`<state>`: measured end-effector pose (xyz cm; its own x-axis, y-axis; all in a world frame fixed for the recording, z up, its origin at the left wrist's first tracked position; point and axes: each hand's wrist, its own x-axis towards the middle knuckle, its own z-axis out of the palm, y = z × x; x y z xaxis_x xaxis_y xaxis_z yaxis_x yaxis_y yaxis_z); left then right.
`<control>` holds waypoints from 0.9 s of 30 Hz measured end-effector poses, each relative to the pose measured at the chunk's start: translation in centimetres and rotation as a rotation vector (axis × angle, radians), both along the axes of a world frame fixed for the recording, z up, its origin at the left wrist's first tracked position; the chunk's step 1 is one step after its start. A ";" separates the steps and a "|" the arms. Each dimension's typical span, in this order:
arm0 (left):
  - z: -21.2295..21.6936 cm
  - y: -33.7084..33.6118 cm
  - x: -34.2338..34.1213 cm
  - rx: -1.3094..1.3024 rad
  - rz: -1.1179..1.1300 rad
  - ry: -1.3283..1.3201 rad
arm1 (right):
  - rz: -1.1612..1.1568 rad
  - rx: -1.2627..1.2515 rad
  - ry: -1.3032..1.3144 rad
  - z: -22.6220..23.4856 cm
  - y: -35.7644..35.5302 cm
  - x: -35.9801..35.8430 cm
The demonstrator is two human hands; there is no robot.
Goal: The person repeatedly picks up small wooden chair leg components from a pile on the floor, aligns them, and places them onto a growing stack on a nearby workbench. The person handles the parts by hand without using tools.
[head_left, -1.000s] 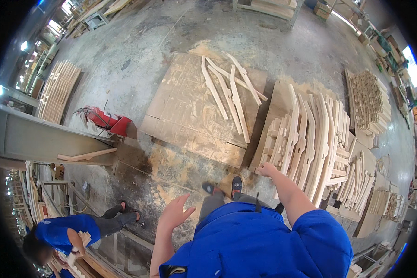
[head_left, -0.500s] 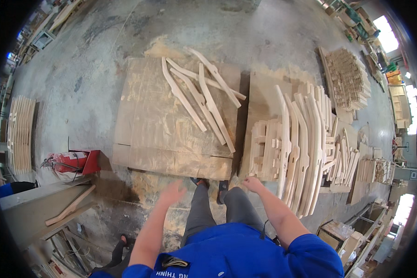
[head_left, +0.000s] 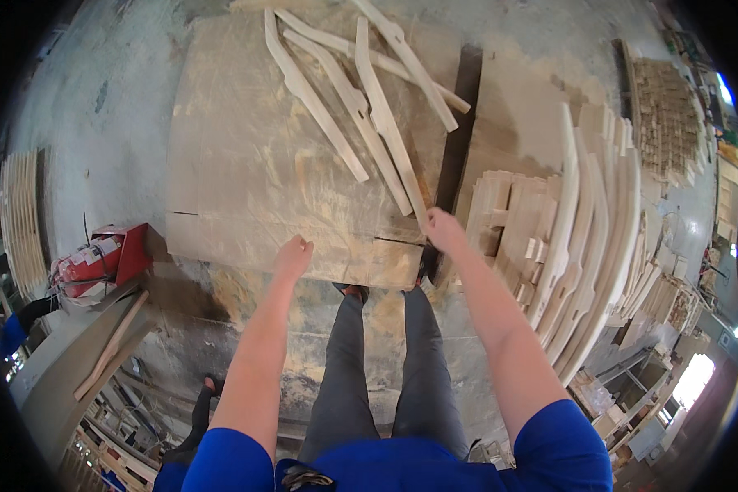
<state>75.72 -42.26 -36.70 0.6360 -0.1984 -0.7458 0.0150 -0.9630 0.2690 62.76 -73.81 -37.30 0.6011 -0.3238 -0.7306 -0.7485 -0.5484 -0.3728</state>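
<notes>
Several pale, curved wooden pieces, shaped like chair back legs, lie fanned out on a flat brown cardboard sheet (head_left: 246, 164) on the floor. My right hand (head_left: 445, 231) is at the near end of the rightmost long curved wooden piece (head_left: 388, 123), its fingers closed on that tip. The piece still lies on the sheet. Left of it are two similar curved pieces (head_left: 316, 102) (head_left: 361, 111). Another piece (head_left: 410, 57) crosses over one more at the far side. My left hand (head_left: 293, 256) hovers above the sheet's near edge, fingers curled in, with nothing visible in them.
At the right stand stacked wooden blocks (head_left: 508, 213) and a row of long curved pieces (head_left: 578, 246). A red fire extinguisher (head_left: 86, 266) in its red stand is at left, near a grey machine edge (head_left: 74, 361). A person's leg (head_left: 201, 414) shows at lower left.
I have bent forward, and both hands have reached out over the sheet. My right hand has come from beside my knee to the piece's near end. My left hand's fingers have curled.
</notes>
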 end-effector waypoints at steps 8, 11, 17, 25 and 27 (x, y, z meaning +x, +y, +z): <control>-11.5 -6.2 1.4 0.004 0.036 -0.058 | 0.184 -0.377 -0.148 -12.2 -11.8 7.9; -15.5 -8.4 3.7 0.110 0.084 -0.074 | 0.226 -0.539 -0.205 -15.0 -14.1 12.3; -21.3 -15.2 6.8 0.072 0.194 -0.085 | 0.301 -0.828 -0.245 -19.9 -18.0 18.7; -26.2 -17.8 8.7 -0.171 0.352 -0.154 | 0.174 -0.576 -0.052 -23.5 -22.5 22.0; -27.2 -18.0 9.6 -0.281 0.446 -0.128 | 0.175 -0.525 -0.171 -25.8 -24.3 20.4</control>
<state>85.34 -60.24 -63.88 0.7864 -0.0690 -0.6138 0.3563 -0.7610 0.5422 83.12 -98.14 -63.08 0.7737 -0.5017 -0.3869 -0.5832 -0.8026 -0.1253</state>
